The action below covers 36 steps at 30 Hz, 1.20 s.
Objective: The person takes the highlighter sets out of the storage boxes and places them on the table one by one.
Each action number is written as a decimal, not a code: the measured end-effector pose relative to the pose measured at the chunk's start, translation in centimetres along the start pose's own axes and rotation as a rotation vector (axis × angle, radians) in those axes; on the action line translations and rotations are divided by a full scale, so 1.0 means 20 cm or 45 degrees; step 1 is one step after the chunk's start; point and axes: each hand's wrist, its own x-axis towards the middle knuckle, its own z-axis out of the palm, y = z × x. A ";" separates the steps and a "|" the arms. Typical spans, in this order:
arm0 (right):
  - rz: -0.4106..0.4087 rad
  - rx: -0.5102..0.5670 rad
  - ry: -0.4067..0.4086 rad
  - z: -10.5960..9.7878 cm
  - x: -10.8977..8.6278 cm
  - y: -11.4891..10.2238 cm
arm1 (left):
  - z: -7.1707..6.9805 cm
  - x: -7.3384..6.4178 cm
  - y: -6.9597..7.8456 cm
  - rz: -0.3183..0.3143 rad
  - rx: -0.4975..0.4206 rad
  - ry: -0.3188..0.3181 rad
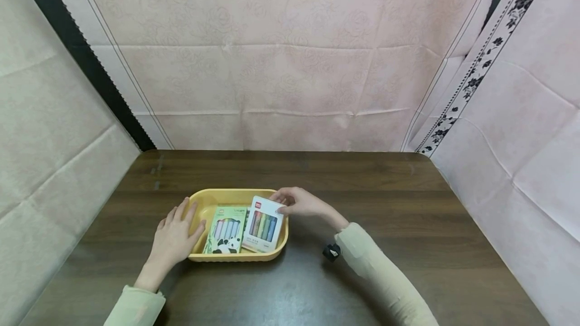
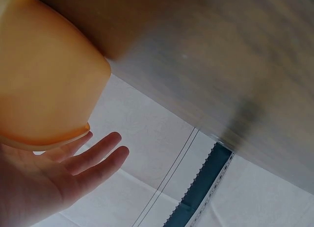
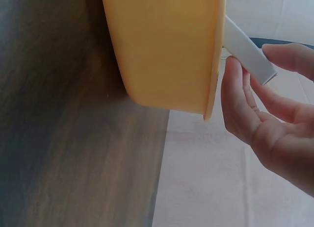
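A yellow plastic basket (image 1: 233, 259) stands on the table. Inside it lies a green marker box (image 1: 225, 230) with a panda on its front. My right hand (image 1: 302, 203) pinches the upper right edge of a white marker box (image 1: 263, 225), which lies tilted over the basket's right side. In the right wrist view the white box's end (image 3: 255, 60) sticks out past the rim between thumb and fingers. With fingers spread and mostly straight, my left hand (image 1: 173, 239) rests at the basket's left rim. Part of something else peeks out beneath the white box.
The brown wooden table (image 1: 362, 180) runs to a back edge. Pale cloth (image 1: 290, 79) hangs behind it, with more cloth at both sides. A small black device (image 1: 332, 252) sits at the right wrist.
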 end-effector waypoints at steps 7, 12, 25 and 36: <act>0.025 0.085 -0.007 0.01 -0.01 0.00 | 0.00 0.00 0.00 0.001 0.007 0.002; 0.047 0.137 -0.011 0.02 -0.02 0.00 | 0.00 -0.01 0.00 0.001 0.002 -0.001; 0.028 0.251 -0.056 0.05 -0.03 0.03 | 0.00 -0.02 0.01 0.005 0.004 -0.009; 0.057 0.333 -0.044 0.04 -0.03 0.02 | -0.01 0.00 0.01 0.015 0.006 0.018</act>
